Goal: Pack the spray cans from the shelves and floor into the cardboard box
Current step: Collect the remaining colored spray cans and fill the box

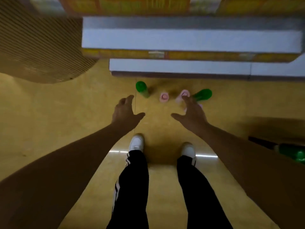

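Observation:
Several spray cans stand on the yellow floor below the shelves. A green-capped can (142, 88) is on the left, a pink-capped can (164, 97) in the middle, another pink-capped can (183, 95) and a green-capped can (202, 95) on the right. My left hand (126, 111) hovers open, below and left of the left green can. My right hand (192, 111) is open with fingers spread, its fingertips over the right pink can and partly hiding it. More green cans (292, 152) lie at the right edge, seemingly inside a dark-edged box that is mostly out of frame.
White shelf edges (181, 66) with yellow price strips run across the top. A ribbed brown surface (38, 47) fills the upper left. My legs and white shoes (136, 142) stand on the floor just behind the cans.

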{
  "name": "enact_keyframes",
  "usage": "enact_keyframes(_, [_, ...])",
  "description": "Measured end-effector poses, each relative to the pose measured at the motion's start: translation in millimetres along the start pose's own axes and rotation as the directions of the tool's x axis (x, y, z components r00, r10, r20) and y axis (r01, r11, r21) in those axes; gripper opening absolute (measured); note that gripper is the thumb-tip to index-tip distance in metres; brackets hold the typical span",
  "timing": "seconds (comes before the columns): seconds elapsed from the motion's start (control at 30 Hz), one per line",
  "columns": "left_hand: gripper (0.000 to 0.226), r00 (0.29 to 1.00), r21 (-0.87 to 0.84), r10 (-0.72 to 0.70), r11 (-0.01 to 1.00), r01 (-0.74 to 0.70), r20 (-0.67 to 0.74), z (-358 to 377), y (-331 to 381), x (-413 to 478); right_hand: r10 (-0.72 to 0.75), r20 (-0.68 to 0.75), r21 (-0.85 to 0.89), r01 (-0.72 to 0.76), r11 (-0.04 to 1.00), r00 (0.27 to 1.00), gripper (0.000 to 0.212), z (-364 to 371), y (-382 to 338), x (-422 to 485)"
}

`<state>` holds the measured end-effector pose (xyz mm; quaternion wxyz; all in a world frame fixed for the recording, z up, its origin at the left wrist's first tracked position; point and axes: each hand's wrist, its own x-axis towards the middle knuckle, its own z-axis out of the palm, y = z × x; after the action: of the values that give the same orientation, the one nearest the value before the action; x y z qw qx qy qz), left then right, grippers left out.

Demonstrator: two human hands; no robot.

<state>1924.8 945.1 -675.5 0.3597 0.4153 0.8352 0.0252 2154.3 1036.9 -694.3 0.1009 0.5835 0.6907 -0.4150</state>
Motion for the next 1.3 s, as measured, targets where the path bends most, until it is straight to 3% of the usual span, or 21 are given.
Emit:
enact_keyframes(0.13, [0.097,0.997,-0.044,-0.071,0.996,0.072,0.013,60.8,-43.0,74.8,0.090,-0.049,0.151,-0.082,0.985,0.995,0.093,72.8,29.8,65.3])
enact_keyframes(0.23, [0.103,0.995,-0.176,-0.093,0.981,0.083,-0.046,99.1,-66.0,129.7,0.174,-0.082,0.242,-0.149,0.959,0.981,0.094,122.3,51.7,113.2])
enact_keyframes(0.43, [0.121,0.976,-0.422,-0.019,0.903,-0.075,-0.216,154.8,-94.1,212.0,0.191,-0.178,0.386,-0.110,0.916,0.965,0.100,190.2,81.0,184.8])
enact_keyframes(0.5, [0.118,0.969,-0.505,-0.003,0.853,-0.127,-0.249,168.5,-97.7,231.2,0.182,-0.257,0.432,-0.056,0.900,0.949,0.100,204.5,83.0,202.8])
enact_keyframes(0.6, [0.106,0.979,-0.600,-0.033,0.794,-0.097,-0.201,178.3,-89.6,247.4,0.161,-0.377,0.464,0.036,0.885,0.912,0.093,214.2,82.0,221.8])
enact_keyframes(0.73, [0.076,0.974,-0.560,-0.042,0.823,-0.093,-0.223,172.7,-76.4,250.2,0.112,-0.445,0.399,0.085,0.913,0.888,0.061,209.9,74.8,224.1])
enact_keyframes(0.93, [0.060,0.982,-0.498,-0.041,0.865,-0.058,-0.186,142.4,-54.4,193.0,0.176,-0.456,0.455,0.058,0.889,0.873,0.046,167.9,64.5,162.3])
enact_keyframes(1.1, [0.062,0.970,-0.334,0.211,0.912,-0.240,-0.121,66.3,20.5,111.0,0.232,-0.405,0.439,-0.035,0.898,0.884,0.044,78.0,34.2,71.4])
enact_keyframes(1.2, [0.058,0.932,-0.336,0.354,0.871,-0.358,-0.076,2.7,94.3,56.4,0.274,-0.417,0.459,-0.059,0.886,0.867,0.038,-0.2,15.0,1.1])
enact_keyframes(1.3, [0.061,0.848,-0.312,0.519,0.792,-0.524,-0.106,-59.0,179.0,-2.7,0.325,-0.465,0.468,-0.083,0.880,0.823,0.040,-90.2,4.5,-74.5])
